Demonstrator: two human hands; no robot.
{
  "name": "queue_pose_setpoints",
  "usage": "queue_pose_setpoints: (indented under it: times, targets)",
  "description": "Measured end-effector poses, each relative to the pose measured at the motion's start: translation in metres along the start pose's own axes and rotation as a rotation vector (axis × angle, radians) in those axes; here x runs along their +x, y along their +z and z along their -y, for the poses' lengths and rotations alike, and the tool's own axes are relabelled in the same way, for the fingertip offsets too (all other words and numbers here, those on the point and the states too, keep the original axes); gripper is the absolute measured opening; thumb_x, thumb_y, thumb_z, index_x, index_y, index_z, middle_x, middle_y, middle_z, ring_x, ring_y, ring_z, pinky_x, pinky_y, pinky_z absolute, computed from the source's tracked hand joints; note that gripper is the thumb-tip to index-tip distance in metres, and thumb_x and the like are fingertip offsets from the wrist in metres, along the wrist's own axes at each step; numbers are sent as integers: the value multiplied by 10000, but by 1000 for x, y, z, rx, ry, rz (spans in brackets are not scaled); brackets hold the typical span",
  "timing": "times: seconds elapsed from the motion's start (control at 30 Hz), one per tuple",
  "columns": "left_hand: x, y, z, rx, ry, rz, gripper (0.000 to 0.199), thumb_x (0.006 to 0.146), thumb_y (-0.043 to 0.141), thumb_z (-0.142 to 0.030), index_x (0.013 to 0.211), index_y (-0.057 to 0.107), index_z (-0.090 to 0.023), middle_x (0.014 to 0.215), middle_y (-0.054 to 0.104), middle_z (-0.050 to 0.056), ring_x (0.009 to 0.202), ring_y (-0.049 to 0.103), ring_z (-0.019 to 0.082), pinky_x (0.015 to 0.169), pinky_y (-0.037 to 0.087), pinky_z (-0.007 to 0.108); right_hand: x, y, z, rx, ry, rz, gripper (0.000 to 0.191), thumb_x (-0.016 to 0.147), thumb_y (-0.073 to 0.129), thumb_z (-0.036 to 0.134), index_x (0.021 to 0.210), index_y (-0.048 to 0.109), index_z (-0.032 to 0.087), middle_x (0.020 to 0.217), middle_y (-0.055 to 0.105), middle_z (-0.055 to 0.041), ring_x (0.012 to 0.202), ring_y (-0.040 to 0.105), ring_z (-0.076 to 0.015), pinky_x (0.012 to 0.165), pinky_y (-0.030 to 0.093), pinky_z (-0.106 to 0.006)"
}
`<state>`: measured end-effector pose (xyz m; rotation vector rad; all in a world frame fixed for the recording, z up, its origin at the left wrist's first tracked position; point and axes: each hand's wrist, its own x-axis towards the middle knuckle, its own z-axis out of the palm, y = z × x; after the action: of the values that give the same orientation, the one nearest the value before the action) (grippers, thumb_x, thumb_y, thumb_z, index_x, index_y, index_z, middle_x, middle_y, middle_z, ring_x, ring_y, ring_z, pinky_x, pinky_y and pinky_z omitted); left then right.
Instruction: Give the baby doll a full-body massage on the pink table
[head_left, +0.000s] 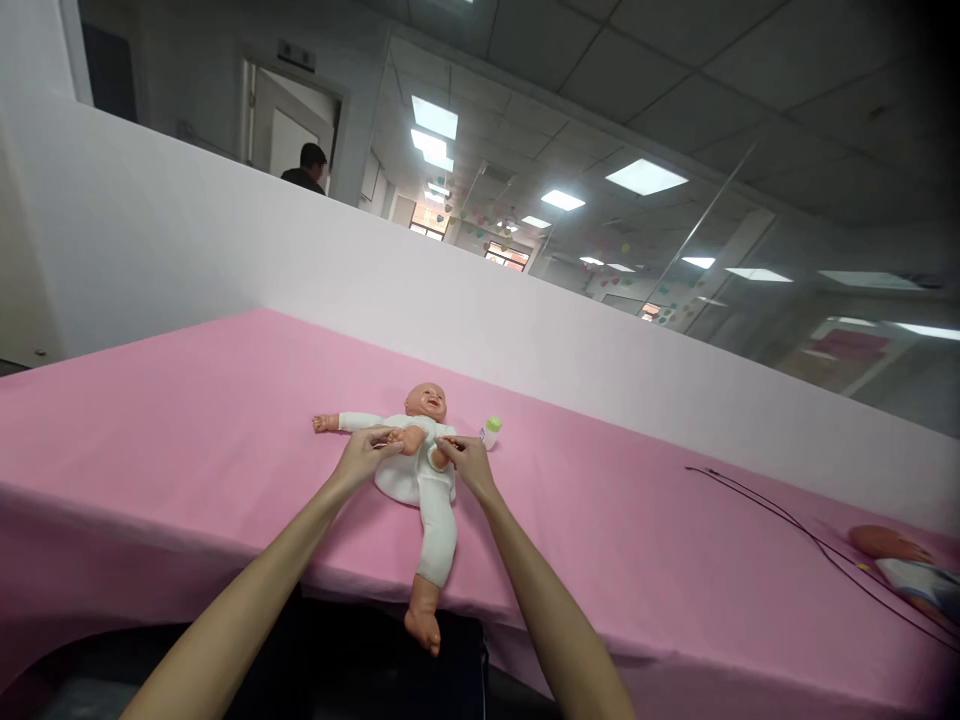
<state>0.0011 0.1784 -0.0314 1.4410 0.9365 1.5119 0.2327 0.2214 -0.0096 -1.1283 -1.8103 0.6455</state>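
1. One doll point(437, 500), head view: lies face up on a pink tablecloth point(600, 560), its head towards a low white wall point(465, 310). Head, hands and feet are flesh-toned and smooth; torso and limbs are off-white and look soft. Mouth open in a smile. One arm is stretched out to the picture's left; one leg runs towards the camera, its foot reaching over the near table edge.
2. Left hand point(367, 455): at the doll's midsection, on the picture's left. Fingers nearly closed, thumb and fingertips pinching what appears to be the doll's raised foot.
3. Right hand point(466, 460): at the doll's other side. Fingers bent and mostly closed, tips gripping the doll's small hand near its pale cuff.
4. Container: one small bottle point(491, 432), light green cap on, pale body, just beside the doll, on the picture's right, beyond the right hand. Contents cannot be made out.
5. Well apart from the doll, to the picture's right: dark thin cables point(784, 517) across the cloth, then a second doll point(892, 545), partly cut off by the dark picture edge.
6. Behind the doll, past the wall: glass panels, lit ceiling lights, and a person point(309, 168) near an open door point(289, 125).
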Motion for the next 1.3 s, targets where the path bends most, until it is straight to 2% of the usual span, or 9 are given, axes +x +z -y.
queue_pose_setpoints:
  times: [0.17,0.37,0.53,0.7,0.83,0.93,1.03,1.17,1.3]
  targets:
    - [-15,-4,3,-17,-66,-33,371,788,791,-498,912,807,-149,950,802,112,949,741,318,885,570,409,10,-4,-9,-22,-4,-19,447,840,704,561,603,676,184,602,621,-3,572,453,-139,565,355,-273]
    - [-145,-37,11,145,-98,-37,348,777,823,-481,1017,852,-230,1128,799,97,1055,751,321,924,608,373,19,-66,-64,245,414,-588,394,658,849,527,628,681,171,532,597,-8,545,518,-153,524,422,-284]
    - [-205,-44,45,164,-166,-101,355,766,811,-508,1002,869,-250,1122,805,103,1056,764,348,924,628,404,-7,-67,-101,309,598,-722,388,609,863,479,568,582,215,418,473,49,426,420,-127,421,347,-274]
    - [-159,-30,15,145,-97,-129,374,791,795,-504,1038,850,-229,1144,797,103,1064,752,334,944,614,419,5,-60,-72,343,446,-669,404,649,844,555,666,675,188,579,614,5,546,490,-132,527,434,-275]
    - [-83,-9,-17,98,40,-134,327,868,726,-464,1027,809,-190,1088,780,93,1000,725,273,867,583,350,15,-48,-26,178,144,-301,442,737,801,602,772,778,162,673,677,-28,571,479,-137,554,402,-285]
    - [-29,9,-12,41,42,-99,306,850,712,-454,851,769,-153,880,765,80,857,705,251,777,554,334,6,-25,-5,60,44,3,433,809,758,590,695,761,172,623,639,-9,544,439,-129,539,340,-277]
    - [2,19,3,-13,-13,-66,330,778,748,-471,770,749,-141,778,753,73,785,697,249,756,544,342,-4,-5,-2,27,-18,107,538,854,721,596,526,609,183,523,497,28,538,372,-114,539,282,-270]
    - [-15,14,3,-9,-8,-63,354,808,748,-484,841,776,-133,845,777,82,829,713,259,772,555,340,7,-17,-14,43,22,27,493,809,753,606,585,667,175,538,536,26,533,396,-113,529,312,-262]
    - [-90,-8,-1,69,-9,-75,382,850,754,-471,1084,810,-175,1085,799,102,1028,740,304,901,593,380,23,-59,-44,253,244,-382,426,674,848,563,707,750,149,615,642,-6,561,493,-127,537,426,-261]
